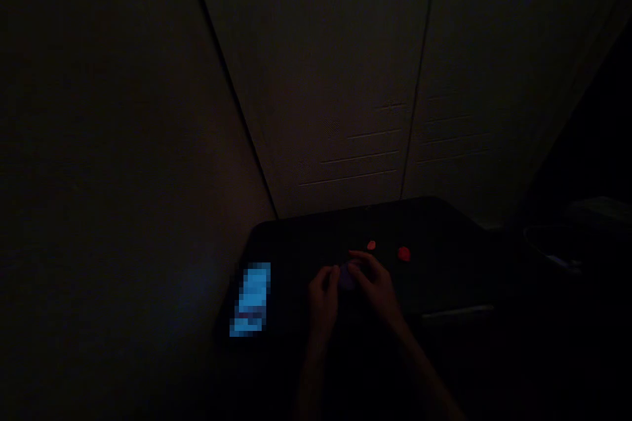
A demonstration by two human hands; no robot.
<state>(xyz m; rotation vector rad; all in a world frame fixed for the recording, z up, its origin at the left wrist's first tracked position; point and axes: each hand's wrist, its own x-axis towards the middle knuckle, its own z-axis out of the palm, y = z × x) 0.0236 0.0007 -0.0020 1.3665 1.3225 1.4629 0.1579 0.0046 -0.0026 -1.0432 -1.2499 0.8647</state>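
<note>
Piece in purple, held at a dark desk

The left hand appears to pinch the piece by its left side between thumb and forefinger; the right hand has its fingers curled over the upper right side. Both seem to grasp the same thing, though the gloom hides the exact contacts. The piece sits between them, around the middle of the desk's width and nearer the front edge than the back edge; whether it rests on the top or is lifted cannot be told.

It looks small and light, probably soft, though its material does not show. A gentle pinch at opposite sides of the rim would likely suit it, since hard pressure might dent or crease it. How slippery it is cannot be judged. The outline seems roundish, with no clear long axis or pointing end, and the right hand covers part of it.

Just beyond the right hand, toward the back edge, lies a small oval pink scrap. Farther toward the right edge is a red lump. A bright blue screen lies lengthwise along the left edge. Dim wall panels stand behind the back edge.
</note>
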